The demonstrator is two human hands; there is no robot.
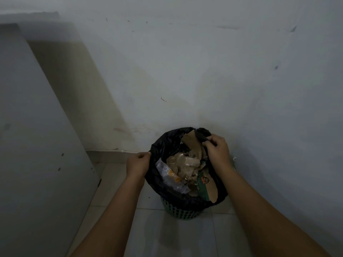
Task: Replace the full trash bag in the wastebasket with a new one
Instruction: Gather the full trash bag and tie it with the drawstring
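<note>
Head view: the left hand [138,164] is closed in a pinch on the left edge of the black trash bag [159,184], and the right hand [217,151] is clenched around a gathered bunch of the bag's far right rim. The bag sits inside the green wastebasket [181,212], whose slotted lower wall shows beneath the overhanging plastic; the basket stands on the tiled floor [176,238] against the wall [185,71], with a pale cabinet panel [37,145] to the left. The bag is full: crumpled brown paper [187,164], a clear plastic wrapper [167,173] and a printed cardboard piece [207,188] rise to the opening. Hazard: the cardboard's torn corner presses at the near right rim and could puncture the film if the bag is pulled upward quickly. Lifting from two points only could let loose items spill over the unsupported near edge. The light is dim, so any existing tear probably cannot be confirmed.
</note>
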